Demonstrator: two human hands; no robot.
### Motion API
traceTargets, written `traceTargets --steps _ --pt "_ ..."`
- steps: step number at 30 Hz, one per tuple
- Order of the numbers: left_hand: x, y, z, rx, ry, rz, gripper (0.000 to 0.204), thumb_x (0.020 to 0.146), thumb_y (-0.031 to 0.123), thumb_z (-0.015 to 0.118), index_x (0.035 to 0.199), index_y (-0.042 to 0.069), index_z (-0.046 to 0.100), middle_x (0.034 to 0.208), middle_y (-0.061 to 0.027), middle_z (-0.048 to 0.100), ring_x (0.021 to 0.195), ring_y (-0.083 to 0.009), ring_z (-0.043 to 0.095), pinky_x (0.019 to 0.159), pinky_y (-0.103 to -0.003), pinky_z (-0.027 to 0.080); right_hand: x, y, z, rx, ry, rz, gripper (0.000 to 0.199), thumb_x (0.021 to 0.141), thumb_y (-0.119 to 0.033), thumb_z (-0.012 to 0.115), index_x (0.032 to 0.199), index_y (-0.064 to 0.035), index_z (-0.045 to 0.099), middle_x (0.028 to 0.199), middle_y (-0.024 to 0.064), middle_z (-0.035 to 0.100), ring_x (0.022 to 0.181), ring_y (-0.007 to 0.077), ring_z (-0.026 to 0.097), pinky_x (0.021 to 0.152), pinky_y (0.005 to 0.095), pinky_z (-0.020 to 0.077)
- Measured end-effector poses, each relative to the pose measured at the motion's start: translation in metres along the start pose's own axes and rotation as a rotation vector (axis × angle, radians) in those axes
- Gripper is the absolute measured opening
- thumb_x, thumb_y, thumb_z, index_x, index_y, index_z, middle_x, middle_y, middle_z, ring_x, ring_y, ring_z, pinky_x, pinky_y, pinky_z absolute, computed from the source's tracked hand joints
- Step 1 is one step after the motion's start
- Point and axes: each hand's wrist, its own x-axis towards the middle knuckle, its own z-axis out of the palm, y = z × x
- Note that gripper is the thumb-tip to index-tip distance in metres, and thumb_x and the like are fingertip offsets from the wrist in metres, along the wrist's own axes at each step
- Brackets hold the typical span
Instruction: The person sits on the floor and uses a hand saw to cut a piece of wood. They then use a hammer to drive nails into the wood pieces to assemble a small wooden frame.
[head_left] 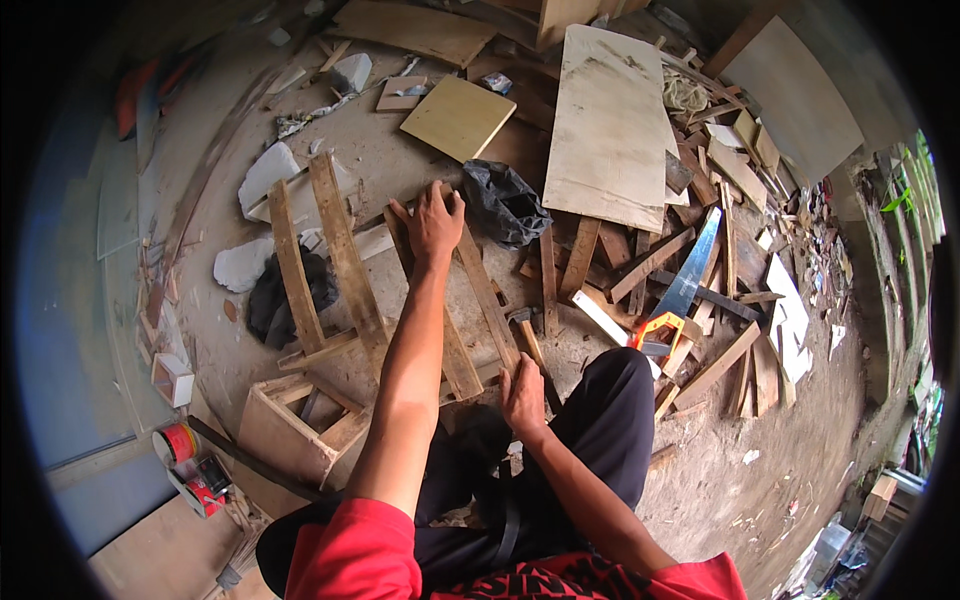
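Reaching far with the left hand [434, 225], spread wide across the far ends of the rightmost slat [487, 300] and the neighbouring slat [458, 365]. Touching the rightmost slat's near end with the right hand [523, 400]; cannot tell whether closed around it. Can see a hammer [533, 345] just right of that slat, a black plastic bag [507, 205] right of the left hand, and a handsaw [690, 272] farther right.
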Motion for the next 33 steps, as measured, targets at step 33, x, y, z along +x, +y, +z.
traceTargets --steps 33 --pt "-0.015 -0.029 -0.019 -0.077 -0.046 0.265 0.055 0.105 0.034 0.037 0.151 0.004 0.030 0.157 -0.0204 0.028 0.145 -0.0347 0.027 0.120 -0.052 0.018 0.002 -0.007 0.000 -0.011 -0.002 -0.016 0.046 0.095 -0.019 0.060 0.130 0.0061 0.043 0.108 0.0283 0.056 0.100 0.0462 0.055 0.085 0.0503 0.0455"
